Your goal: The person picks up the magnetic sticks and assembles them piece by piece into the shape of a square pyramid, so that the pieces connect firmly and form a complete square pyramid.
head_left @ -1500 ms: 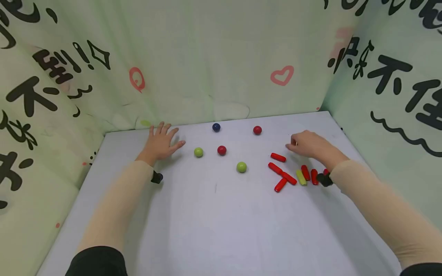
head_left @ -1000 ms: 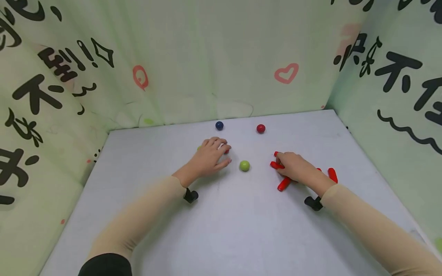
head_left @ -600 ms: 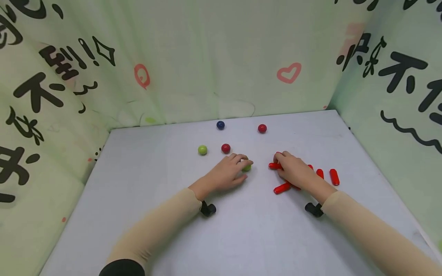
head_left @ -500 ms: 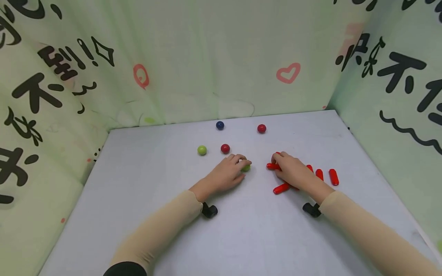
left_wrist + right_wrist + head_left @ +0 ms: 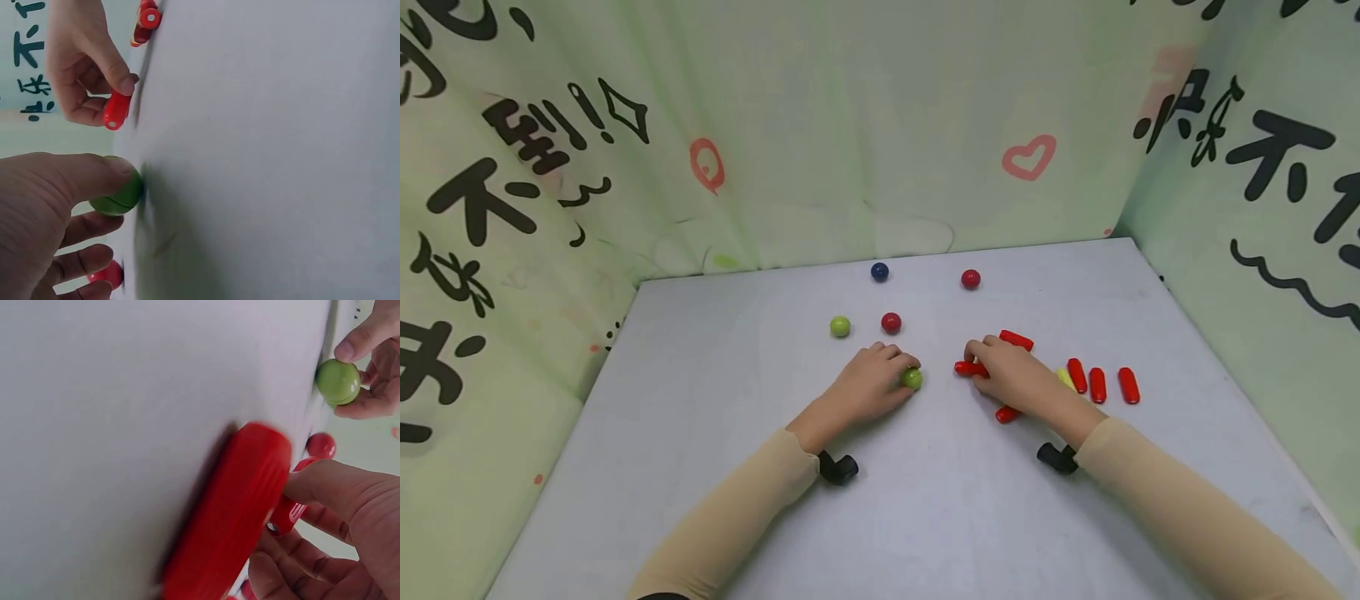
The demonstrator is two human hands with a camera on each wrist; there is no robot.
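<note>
My left hand (image 5: 867, 387) pinches a glossy green ball (image 5: 912, 379) between thumb and fingers, near the middle of the white table. In the left wrist view, a thin seam line runs round this ball (image 5: 122, 199). To its right, my right hand (image 5: 1018, 379) pinches a short red rod (image 5: 967, 368) whose free end points left. The right wrist view has the thumb pressed along that rod (image 5: 287, 515), and another red rod (image 5: 231, 512) lies large in the foreground. A red rod (image 5: 1016, 340) lies behind the right hand, and another (image 5: 1006, 414) is partly hidden beneath it.
Farther back sit a green ball (image 5: 840, 326), a red ball (image 5: 891, 322), a dark blue ball (image 5: 880, 272) and another red ball (image 5: 971, 279). Beside the right wrist lie a yellow-green rod (image 5: 1065, 378) and several red rods (image 5: 1098, 385). A printed curtain (image 5: 820, 150) borders the table.
My left hand came from the far left, took hold of the front green ball and drew it slightly left. My right hand came in from the back right, gripped a red rod and shifted it left.
</note>
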